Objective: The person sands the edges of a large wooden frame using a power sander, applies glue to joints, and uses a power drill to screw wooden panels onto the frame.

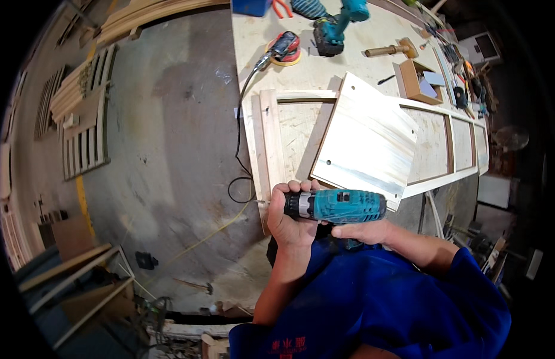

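Drill [340, 206] grip hidden; bit indistinct

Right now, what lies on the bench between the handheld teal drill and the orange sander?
In the head view, between teal drill and orange sander: the wooden frame and the sander's black cord.

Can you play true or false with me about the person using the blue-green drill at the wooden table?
1. Both hands are on the teal drill. True: the left hand grips its front and the right hand its handle.
2. The drill points right. False: its tip points left, at the wooden frame.
3. A second drill lies further up the workbench. True.
4. The person wears a red top. False: the top is blue.
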The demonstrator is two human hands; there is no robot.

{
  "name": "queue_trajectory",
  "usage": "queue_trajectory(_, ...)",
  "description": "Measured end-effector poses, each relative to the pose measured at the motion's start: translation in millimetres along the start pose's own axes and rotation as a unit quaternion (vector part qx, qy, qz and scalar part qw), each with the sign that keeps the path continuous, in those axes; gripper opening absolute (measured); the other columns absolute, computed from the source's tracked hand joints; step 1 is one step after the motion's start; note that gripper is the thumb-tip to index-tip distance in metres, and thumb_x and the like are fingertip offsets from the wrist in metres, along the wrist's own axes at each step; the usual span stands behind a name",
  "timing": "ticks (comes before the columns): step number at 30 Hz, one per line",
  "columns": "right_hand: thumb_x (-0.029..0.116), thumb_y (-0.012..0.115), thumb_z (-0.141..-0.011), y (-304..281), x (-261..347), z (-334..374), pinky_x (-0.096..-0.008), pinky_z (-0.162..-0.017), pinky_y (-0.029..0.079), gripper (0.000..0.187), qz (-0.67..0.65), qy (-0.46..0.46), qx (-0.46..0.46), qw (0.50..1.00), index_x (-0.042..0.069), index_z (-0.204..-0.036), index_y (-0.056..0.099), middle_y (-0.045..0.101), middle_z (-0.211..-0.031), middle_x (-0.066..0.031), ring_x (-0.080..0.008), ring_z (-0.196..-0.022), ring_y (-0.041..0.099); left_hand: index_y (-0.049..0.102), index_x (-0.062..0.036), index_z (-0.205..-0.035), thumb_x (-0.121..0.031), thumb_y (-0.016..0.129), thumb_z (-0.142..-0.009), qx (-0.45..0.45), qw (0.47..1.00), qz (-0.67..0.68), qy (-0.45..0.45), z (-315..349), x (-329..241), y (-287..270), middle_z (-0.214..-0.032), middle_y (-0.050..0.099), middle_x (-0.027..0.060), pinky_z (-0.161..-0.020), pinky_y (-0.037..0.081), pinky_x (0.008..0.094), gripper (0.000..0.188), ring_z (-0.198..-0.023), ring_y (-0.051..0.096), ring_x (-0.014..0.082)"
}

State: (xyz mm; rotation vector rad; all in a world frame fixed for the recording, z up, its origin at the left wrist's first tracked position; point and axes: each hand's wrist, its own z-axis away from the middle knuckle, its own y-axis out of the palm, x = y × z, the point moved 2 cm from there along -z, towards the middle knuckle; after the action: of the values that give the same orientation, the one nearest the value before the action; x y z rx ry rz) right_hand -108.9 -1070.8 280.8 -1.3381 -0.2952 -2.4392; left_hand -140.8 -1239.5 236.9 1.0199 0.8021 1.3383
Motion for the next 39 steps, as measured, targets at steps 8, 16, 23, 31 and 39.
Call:
queue_trajectory(8, 0.009, 0.082, -0.085, -11, -10, 14, -0.0322, -0.101, 0.048, 0.051, -0.112, -0.080, -0.089, 0.986, 0.002, -0.131, 0.060, 0.065, -0.126, -0.0059, -0.0135, -0.114, 0.058, 0.057, -0.0097, -0.082, -0.019, 0.062, -0.097, -0.103, 0.990, -0.087, -0.031, -13, 32, 5, -0.081, 0.059, 0.0034, -0.098, 0.051, 0.0450, 0.018, -0.084, 0.061, 0.0207)
queue_trajectory(16, 0.017, 0.079, -0.090, -32, -40, 15, -0.0305, -0.068, 0.056, 0.029, -0.159, -0.070, -0.157, 0.972, 0.002, -0.112, 0.067, 0.070, -0.093, -0.0072, -0.0166, -0.075, 0.067, 0.057, -0.0089, -0.084, -0.015, 0.061, -0.096, -0.123, 0.980, -0.159, -0.012, -30, 65, 13, -0.079, 0.058, 0.0042, -0.096, 0.053, 0.0449, 0.014, -0.082, 0.061, 0.0213)
queue_trajectory(23, 0.017, 0.075, -0.091, -53, -43, 16, -0.0302, -0.068, 0.054, 0.026, -0.198, -0.042, -0.138, 0.970, 0.001, -0.109, 0.067, 0.069, -0.095, -0.0079, -0.0162, -0.073, 0.064, 0.058, -0.0084, -0.085, -0.010, 0.062, -0.093, -0.122, 0.975, -0.184, 0.005, -41, 90, 22, -0.078, 0.056, 0.0039, -0.094, 0.053, 0.0482, 0.009, -0.079, 0.061, 0.0215)
queue_trajectory(31, 0.018, 0.073, -0.091, -79, -37, 21, -0.0318, -0.066, 0.054, 0.029, -0.240, -0.044, -0.129, 0.961, 0.000, -0.111, 0.064, 0.067, -0.090, -0.0085, -0.0181, -0.071, 0.064, 0.054, -0.0088, -0.086, -0.016, 0.058, -0.097, -0.142, 0.959, -0.244, -0.012, -51, 121, 29, -0.080, 0.055, 0.0039, -0.096, 0.052, 0.0471, 0.013, -0.081, 0.060, 0.0209)
queue_trajectory(39, 0.010, 0.073, -0.093, -113, -46, 29, -0.0289, -0.063, 0.055, 0.025, -0.418, -0.032, -0.140, 0.897, 0.002, -0.116, 0.064, 0.070, -0.096, -0.0093, -0.0144, -0.072, 0.063, 0.049, -0.0099, -0.086, -0.043, 0.044, -0.108, -0.182, 0.940, -0.287, 0.004, -77, 142, 17, -0.091, 0.059, 0.0051, -0.093, 0.052, 0.0445, 0.041, -0.087, 0.059, 0.0245)
